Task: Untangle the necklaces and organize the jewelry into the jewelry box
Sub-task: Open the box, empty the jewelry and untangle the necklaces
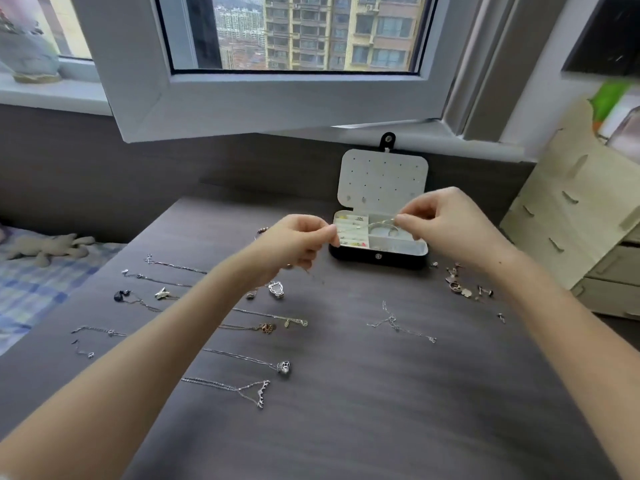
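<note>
- Left grip [298, 242]: fingertips are pinched on one end of a thin chain [363, 226]; a short tail of chain is seen hanging beneath it.
- Right grip [443, 226]: fingertips are pinched on the other end of the thin chain; it is held level with the left grip and apart from it.
- Thin chain: stretched between the two grips, raised above the surface [381, 410].
- Jewelry box [377, 257]: black, lid stood open, white perforated panel shown; placed just behind the gap between the grips. Small coloured pieces are seen in the compartments on the left grip's side.
- Necklaces [249, 358]: laid in separate rows on the surface, below and outward of the left grip, partly hidden by the left forearm.
- Small silver chain [398, 323]: lies bunched on the surface, below the right grip, toward the person.
- Loose earrings [460, 287]: clustered beneath the right wrist, beside the jewelry box.
- Wooden drawer unit [581, 220]: stood outward of the right grip.
- Plush toy [48, 247]: lies on a bed [34, 299], far outward of the left grip.
</note>
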The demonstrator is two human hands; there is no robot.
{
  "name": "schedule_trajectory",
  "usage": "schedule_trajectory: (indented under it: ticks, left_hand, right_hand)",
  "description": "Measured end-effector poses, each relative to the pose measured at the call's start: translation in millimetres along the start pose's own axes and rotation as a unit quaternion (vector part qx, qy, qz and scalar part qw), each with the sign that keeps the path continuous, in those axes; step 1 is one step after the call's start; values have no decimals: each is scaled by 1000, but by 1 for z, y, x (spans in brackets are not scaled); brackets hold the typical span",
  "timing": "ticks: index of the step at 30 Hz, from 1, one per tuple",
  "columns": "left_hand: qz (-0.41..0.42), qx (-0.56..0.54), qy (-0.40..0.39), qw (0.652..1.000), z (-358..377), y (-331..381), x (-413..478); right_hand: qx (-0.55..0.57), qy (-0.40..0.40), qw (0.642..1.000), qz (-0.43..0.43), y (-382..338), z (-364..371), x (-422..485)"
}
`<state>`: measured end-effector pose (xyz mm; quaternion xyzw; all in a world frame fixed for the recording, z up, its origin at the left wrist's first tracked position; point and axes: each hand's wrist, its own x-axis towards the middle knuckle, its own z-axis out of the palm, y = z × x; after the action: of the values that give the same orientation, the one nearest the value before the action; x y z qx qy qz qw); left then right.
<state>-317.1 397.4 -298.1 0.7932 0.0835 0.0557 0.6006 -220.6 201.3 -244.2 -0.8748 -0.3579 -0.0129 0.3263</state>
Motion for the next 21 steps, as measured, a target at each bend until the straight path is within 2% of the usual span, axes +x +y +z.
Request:
schedule_trajectory:
  ticks: [2,4,6,10,12,14,18,21]
  left_hand:
    - [20,165,7,986,9,-2,13]
    - [40,309,-8,950,20,-8,25]
    - [45,379,-29,924,31,-14,30]
    - [81,427,-5,901,46,-22,27]
    - [116,430,29,895,49,-25,21]
    - [132,404,42,904,54,-24,11]
    - [102,382,-52,917,74,-22,-7]
    - [104,385,-50,916,83,-26,-11]
  right_hand:
    - [-70,-27,996,39,26,5,-11]
    - [-124,-49,989,63,45,16,-26]
    - [-165,-55,982,79,57,26,-39]
    - [-203,-48,973,97,66,32,-51]
    - [-264,-44,961,71,64,30,-57]
    - [-284,-43,957,38,60,25,-64]
    - [-203,-154,967,21,55,25,-76]
    - [-187,-163,968,23,57,32,-79]
